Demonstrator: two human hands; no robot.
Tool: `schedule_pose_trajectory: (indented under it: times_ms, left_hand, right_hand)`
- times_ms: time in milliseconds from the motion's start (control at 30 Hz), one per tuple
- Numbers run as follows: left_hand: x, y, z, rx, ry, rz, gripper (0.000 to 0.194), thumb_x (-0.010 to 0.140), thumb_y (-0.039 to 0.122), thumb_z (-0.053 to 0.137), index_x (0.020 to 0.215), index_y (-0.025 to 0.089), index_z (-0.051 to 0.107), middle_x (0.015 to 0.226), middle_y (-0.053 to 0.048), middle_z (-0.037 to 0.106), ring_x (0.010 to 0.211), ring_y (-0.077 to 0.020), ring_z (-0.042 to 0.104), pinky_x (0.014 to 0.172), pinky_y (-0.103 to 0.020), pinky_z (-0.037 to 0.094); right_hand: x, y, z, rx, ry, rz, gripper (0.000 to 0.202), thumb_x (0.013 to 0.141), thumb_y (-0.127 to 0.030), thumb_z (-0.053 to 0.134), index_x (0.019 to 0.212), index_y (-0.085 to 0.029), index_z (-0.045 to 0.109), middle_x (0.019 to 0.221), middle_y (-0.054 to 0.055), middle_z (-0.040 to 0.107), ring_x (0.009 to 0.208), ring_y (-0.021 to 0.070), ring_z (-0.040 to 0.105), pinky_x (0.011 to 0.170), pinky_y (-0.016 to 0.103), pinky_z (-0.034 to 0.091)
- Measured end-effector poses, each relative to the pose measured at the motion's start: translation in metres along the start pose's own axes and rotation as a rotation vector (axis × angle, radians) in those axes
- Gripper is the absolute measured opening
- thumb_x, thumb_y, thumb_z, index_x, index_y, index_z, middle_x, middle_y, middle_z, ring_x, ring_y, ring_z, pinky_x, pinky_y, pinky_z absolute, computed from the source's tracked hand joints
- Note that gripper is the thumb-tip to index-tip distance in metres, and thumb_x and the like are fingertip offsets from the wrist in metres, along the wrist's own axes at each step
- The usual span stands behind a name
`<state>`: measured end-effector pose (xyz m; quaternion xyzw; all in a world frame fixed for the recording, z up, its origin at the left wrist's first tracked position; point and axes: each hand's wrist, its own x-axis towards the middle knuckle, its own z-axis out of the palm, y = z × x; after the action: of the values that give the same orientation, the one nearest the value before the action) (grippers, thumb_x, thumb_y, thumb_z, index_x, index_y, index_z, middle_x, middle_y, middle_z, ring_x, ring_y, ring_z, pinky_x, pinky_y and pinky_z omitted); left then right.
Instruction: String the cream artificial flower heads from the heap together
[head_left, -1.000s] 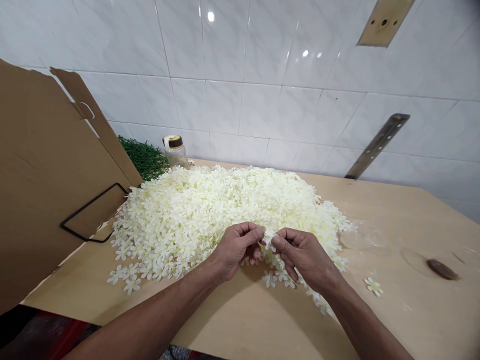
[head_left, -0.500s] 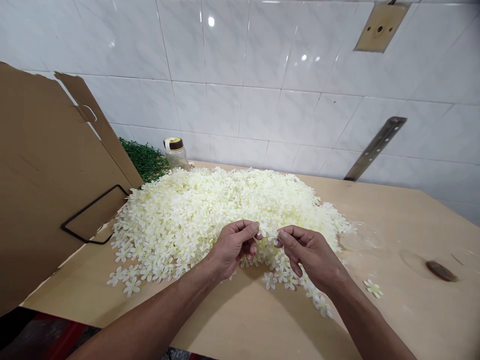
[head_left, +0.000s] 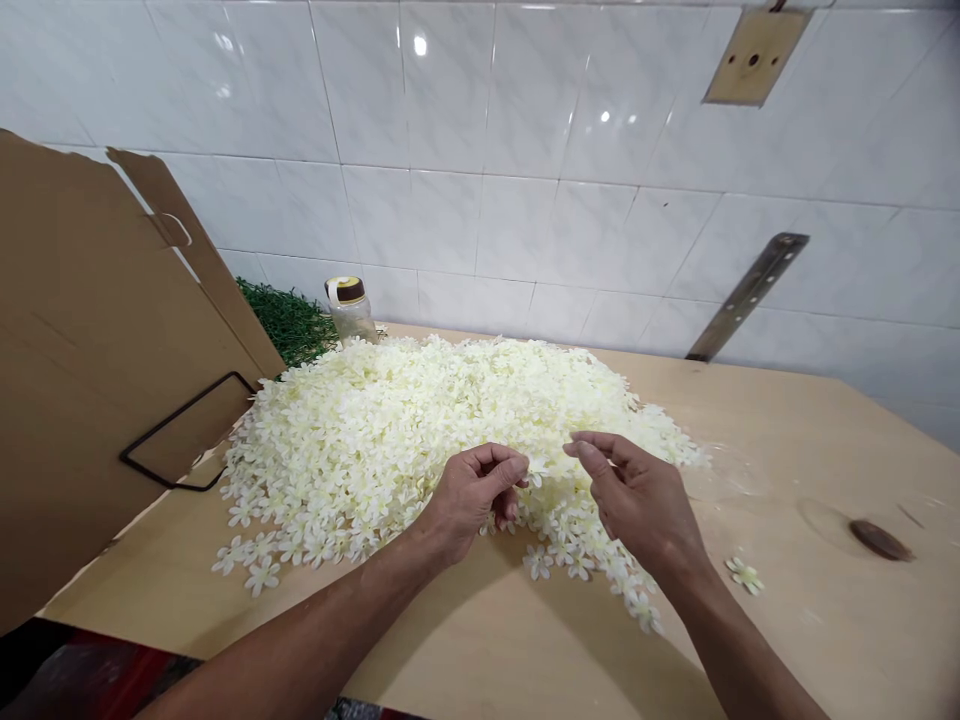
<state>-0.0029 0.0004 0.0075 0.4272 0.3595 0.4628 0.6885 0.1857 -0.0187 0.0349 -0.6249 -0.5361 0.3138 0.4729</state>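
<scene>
**One blossom (head_left: 537, 472) in your left hand (head_left: 474, 500), your right hand (head_left: 649, 500) apart from it**

At the left end of your bench (head_left: 465, 650) a cardboard panel (head_left: 82, 380) leans beside a black wire frame (head_left: 180, 414). Artificial greenery (head_left: 289, 320) and a clear bottle with a brown lid (head_left: 352, 318) stand toward the far left corner. A heap of white artificial blossoms (head_left: 420, 400) spreads from there across the middle, its loose front ones trailing toward the near edge.

Your left thumb and fingers pinch the blossom at the heap's front, above the bench. Your right fingers are curled, thumb close to forefinger; I cannot tell whether anything sits between them. The step in hand looks like handling blossoms singly. From here, a next move would call for you to keep the left pinch light and bring the right fingertips to a petal without dragging the heap.

Farther right, one lone blossom (head_left: 745, 575) lies on the bench, a perforated metal strip (head_left: 748, 297) rises at the far edge, and a dark oval mark or object (head_left: 880, 540) sits toward the right edge.
</scene>
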Motion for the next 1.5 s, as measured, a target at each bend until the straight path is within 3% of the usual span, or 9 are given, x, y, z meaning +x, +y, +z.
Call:
schedule_pose_trajectory:
  times_ms: [100,233,400,633,800,1133,1300,1500]
  left_hand:
    - [-0.001,0.0,0.001,0.095,0.005,0.027,0.034,0.08,0.047,0.074,0.079,0.015,0.064,0.051,0.002,0.055,0.041,-0.0088,0.048,0.039,-0.019,0.039]
    - [-0.002,-0.002,0.002,0.178,0.029,0.065,0.033,0.081,0.046,0.072,0.08,0.014,0.064,0.049,0.002,0.055,0.04,-0.009,0.048,0.039,-0.02,0.039]
    - [-0.003,-0.004,0.002,0.219,0.037,0.105,0.032,0.083,0.045,0.071,0.08,0.015,0.063,0.048,0.003,0.054,0.039,-0.0086,0.047,0.04,-0.02,0.04]
    - [-0.004,-0.001,0.003,0.154,0.005,0.106,0.036,0.085,0.049,0.067,0.08,0.014,0.063,0.061,0.0,0.059,0.044,-0.0092,0.051,0.04,-0.021,0.041]
    - [-0.006,0.001,0.003,0.1,-0.051,0.037,0.036,0.085,0.05,0.068,0.083,0.014,0.065,0.07,-0.002,0.063,0.045,-0.0085,0.053,0.039,-0.02,0.038]
    - [-0.003,0.0,0.0,-0.01,-0.095,-0.113,0.036,0.076,0.048,0.077,0.079,0.014,0.063,0.056,0.0,0.06,0.04,-0.0069,0.049,0.038,-0.017,0.035]
    - [-0.003,0.0,0.0,-0.032,-0.146,-0.133,0.039,0.078,0.051,0.075,0.078,0.014,0.063,0.068,-0.003,0.065,0.043,-0.0069,0.051,0.038,-0.017,0.036]
    - [-0.003,-0.002,-0.002,0.008,-0.136,-0.13,0.04,0.08,0.052,0.073,0.075,0.014,0.062,0.053,-0.001,0.058,0.041,-0.0069,0.046,0.04,-0.017,0.033]
  right_hand:
    - [-0.004,0.001,0.006,0.1,-0.228,0.03,0.054,0.085,-0.061,0.063,0.113,-0.015,0.071,0.048,-0.005,0.048,0.034,0.008,0.037,0.031,0.021,0.036]
    - [-0.006,0.006,0.014,0.19,-0.467,0.065,0.05,0.089,-0.058,0.061,0.113,-0.015,0.07,0.044,-0.009,0.04,0.031,0.0081,0.036,0.032,0.021,0.037]
    - [-0.004,0.009,0.017,0.159,-0.395,0.076,0.04,0.085,-0.056,0.068,0.089,-0.016,0.071,0.045,-0.007,0.047,0.03,0.0065,0.039,0.034,0.02,0.031]
    - [-0.003,0.011,0.016,0.183,-0.372,0.072,0.041,0.083,-0.057,0.07,0.076,-0.017,0.065,0.042,-0.008,0.044,0.03,0.0064,0.037,0.034,0.02,0.029]
    - [-0.004,0.012,0.016,0.196,-0.388,0.086,0.043,0.084,-0.059,0.067,0.073,-0.018,0.062,0.04,-0.008,0.043,0.029,0.0063,0.036,0.033,0.019,0.028]
    - [-0.003,0.019,0.017,0.199,-0.463,0.101,0.046,0.087,-0.06,0.064,0.066,-0.019,0.057,0.038,-0.008,0.044,0.027,0.0067,0.037,0.033,0.019,0.028]
    - [-0.003,0.018,0.017,0.259,-0.463,0.117,0.046,0.084,-0.061,0.066,0.068,-0.018,0.06,0.041,-0.008,0.043,0.028,0.0066,0.035,0.031,0.02,0.029]
    - [-0.003,0.016,0.017,0.237,-0.47,0.121,0.046,0.086,-0.061,0.064,0.07,-0.018,0.059,0.044,-0.008,0.044,0.029,0.0057,0.034,0.032,0.019,0.029]
